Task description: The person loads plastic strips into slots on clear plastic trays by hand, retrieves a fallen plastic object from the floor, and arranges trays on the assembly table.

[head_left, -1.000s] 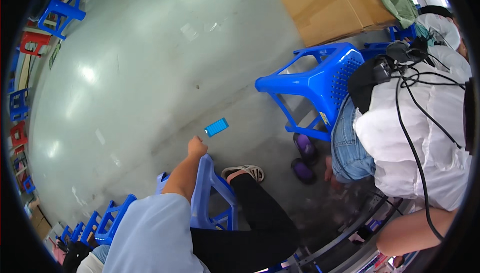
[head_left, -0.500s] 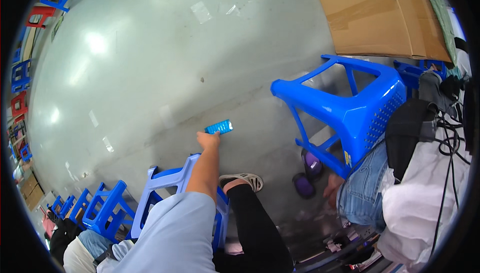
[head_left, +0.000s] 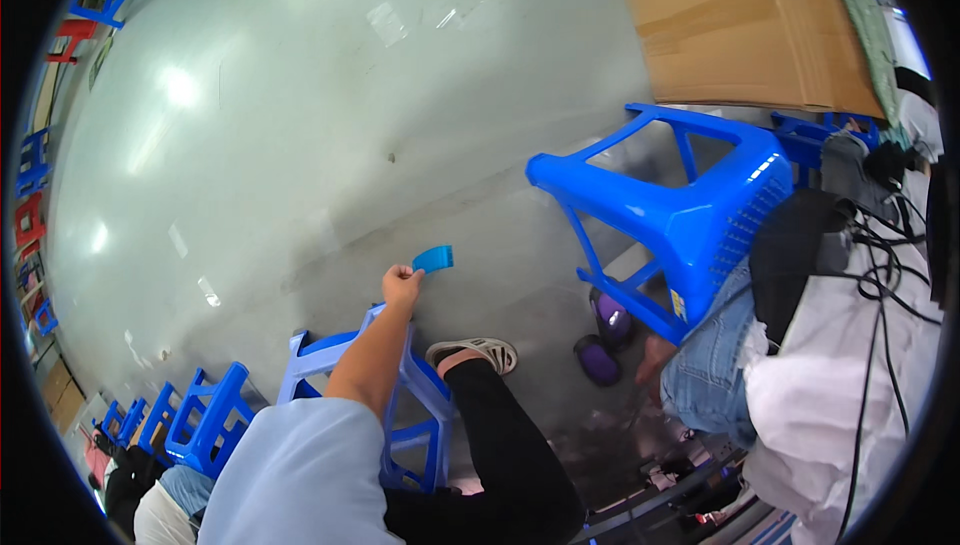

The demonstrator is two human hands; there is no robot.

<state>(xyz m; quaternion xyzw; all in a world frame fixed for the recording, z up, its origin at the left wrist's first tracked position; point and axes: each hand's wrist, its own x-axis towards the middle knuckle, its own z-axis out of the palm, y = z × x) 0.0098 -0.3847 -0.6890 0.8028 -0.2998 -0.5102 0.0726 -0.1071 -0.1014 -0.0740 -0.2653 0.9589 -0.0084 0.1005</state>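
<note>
My left hand [head_left: 401, 286] reaches out over the floor, its fingers closed on one end of a small glossy blue strip [head_left: 433, 259]. The strip is curved, and its far end sticks out to the right of my fingers. What kind of thing it is, I cannot make out. My forearm passes above a blue and pale-lilac plastic stool [head_left: 417, 385]. To the right of the stool are a leg in black trousers [head_left: 505, 435] and a foot in a light open shoe [head_left: 478, 353]. My right hand is out of view.
A large blue plastic stool [head_left: 680, 200] stands at right, near purple slippers [head_left: 598, 360] and a seated person in jeans [head_left: 710, 365]. Black cables [head_left: 885, 275] hang there. A cardboard box [head_left: 750, 35] is behind. More blue stools [head_left: 210, 420] line the lower left.
My left hand has shifted slightly left and toward me with the blue strip, which now looks more curved and plainer. The whole view has moved a little.
</note>
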